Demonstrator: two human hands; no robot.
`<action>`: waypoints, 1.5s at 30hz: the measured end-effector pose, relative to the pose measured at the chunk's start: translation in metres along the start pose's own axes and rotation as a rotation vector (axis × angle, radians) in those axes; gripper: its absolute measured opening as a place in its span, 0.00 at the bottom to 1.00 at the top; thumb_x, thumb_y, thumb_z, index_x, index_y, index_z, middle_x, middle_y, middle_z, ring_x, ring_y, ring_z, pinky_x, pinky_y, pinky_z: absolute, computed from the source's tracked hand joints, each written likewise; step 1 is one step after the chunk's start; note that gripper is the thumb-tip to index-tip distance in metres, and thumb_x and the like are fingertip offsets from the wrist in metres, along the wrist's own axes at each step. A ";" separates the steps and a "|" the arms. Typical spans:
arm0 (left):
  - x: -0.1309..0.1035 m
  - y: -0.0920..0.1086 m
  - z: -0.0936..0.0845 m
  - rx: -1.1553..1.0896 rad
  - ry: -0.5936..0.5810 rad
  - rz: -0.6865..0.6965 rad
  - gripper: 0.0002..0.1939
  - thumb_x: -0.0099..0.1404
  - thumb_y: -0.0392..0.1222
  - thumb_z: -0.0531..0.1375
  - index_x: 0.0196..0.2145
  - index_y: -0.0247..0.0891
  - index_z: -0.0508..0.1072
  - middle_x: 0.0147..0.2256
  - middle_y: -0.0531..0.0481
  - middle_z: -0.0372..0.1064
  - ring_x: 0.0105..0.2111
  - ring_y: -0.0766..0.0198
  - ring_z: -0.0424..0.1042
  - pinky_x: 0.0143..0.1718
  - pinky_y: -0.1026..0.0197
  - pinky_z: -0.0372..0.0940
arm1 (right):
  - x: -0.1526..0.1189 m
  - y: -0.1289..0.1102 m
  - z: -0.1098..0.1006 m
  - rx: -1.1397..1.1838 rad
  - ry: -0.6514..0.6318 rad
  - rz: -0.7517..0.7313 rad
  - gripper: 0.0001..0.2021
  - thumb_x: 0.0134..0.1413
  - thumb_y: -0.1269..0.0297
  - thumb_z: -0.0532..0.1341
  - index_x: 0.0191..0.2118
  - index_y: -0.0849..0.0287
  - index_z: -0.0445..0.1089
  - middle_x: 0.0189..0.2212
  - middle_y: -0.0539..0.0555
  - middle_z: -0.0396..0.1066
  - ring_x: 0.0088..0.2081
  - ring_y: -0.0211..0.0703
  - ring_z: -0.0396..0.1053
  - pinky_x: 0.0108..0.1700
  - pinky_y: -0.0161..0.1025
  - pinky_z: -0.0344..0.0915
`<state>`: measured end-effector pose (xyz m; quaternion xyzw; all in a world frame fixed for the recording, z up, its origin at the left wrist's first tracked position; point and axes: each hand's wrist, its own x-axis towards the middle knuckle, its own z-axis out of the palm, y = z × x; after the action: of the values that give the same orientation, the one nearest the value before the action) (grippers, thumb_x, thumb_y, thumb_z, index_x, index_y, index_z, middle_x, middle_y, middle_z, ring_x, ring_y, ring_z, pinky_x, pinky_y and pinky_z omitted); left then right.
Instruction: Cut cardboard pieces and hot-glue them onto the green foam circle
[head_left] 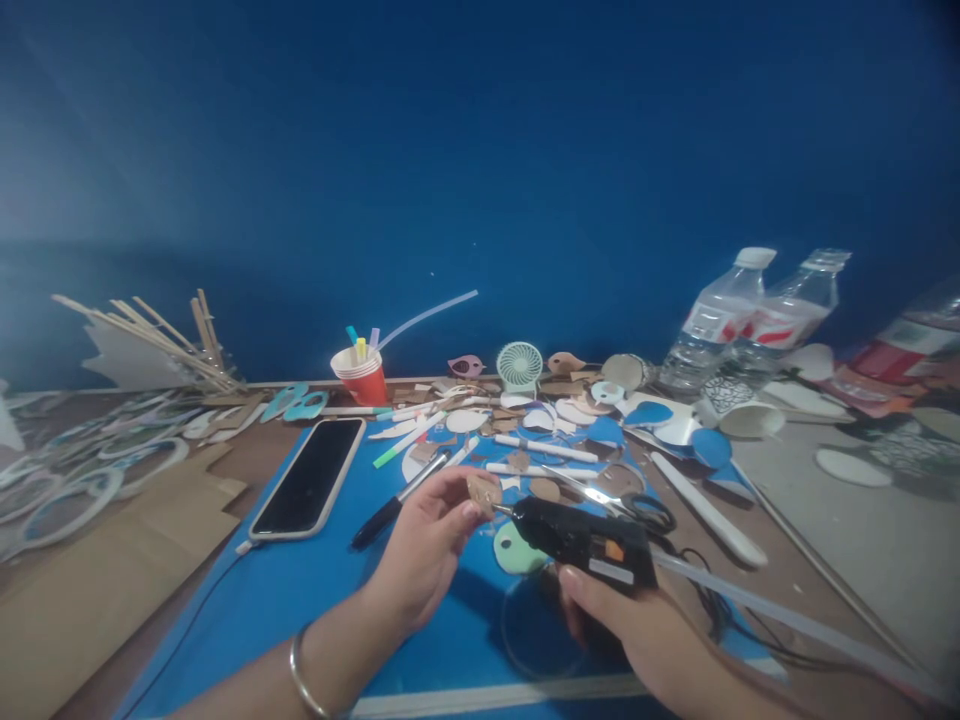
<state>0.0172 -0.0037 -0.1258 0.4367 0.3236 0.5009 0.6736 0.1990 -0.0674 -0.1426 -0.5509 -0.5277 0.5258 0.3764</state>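
Observation:
Pinched in the fingers of my left hand is a small brown cardboard piece. My right hand is wrapped round a black hot glue gun, its metal nozzle pointing left at the cardboard piece, touching or very close to it. A long translucent glue stick sticks out of the back of the gun. Beneath the nozzle a pale green bird-shaped cutout lies on the blue mat. Part of a clear round disc shows below my right hand.
A phone on a cable and a black pen lie left of my hands. Scissors and a white stick lie right. Behind stand a red cup of markers, a small fan and plastic bottles. Paper scraps cover the middle.

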 end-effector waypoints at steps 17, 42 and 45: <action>0.000 0.001 0.001 0.016 -0.040 -0.016 0.11 0.54 0.37 0.62 0.37 0.39 0.73 0.34 0.50 0.69 0.34 0.68 0.66 0.38 0.67 0.61 | 0.000 -0.008 -0.002 0.005 0.043 -0.078 0.22 0.53 0.53 0.53 0.14 0.60 0.63 0.16 0.51 0.65 0.23 0.40 0.64 0.29 0.37 0.59; 0.000 -0.001 0.001 0.147 -0.048 -0.011 0.11 0.53 0.38 0.62 0.37 0.37 0.73 0.37 0.47 0.69 0.36 0.63 0.65 0.39 0.62 0.59 | -0.002 -0.010 -0.001 -0.026 0.049 0.033 0.19 0.51 0.52 0.54 0.17 0.59 0.61 0.16 0.51 0.65 0.22 0.41 0.64 0.27 0.38 0.61; 0.000 -0.001 0.001 0.120 -0.040 -0.015 0.11 0.53 0.38 0.62 0.37 0.37 0.73 0.35 0.48 0.70 0.35 0.63 0.66 0.39 0.62 0.60 | -0.002 -0.009 -0.001 -0.063 0.051 0.046 0.21 0.51 0.51 0.54 0.16 0.60 0.61 0.17 0.52 0.65 0.23 0.41 0.65 0.28 0.38 0.61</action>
<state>0.0184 -0.0043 -0.1258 0.4836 0.3428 0.4666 0.6565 0.1982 -0.0680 -0.1336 -0.5877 -0.5214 0.5033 0.3598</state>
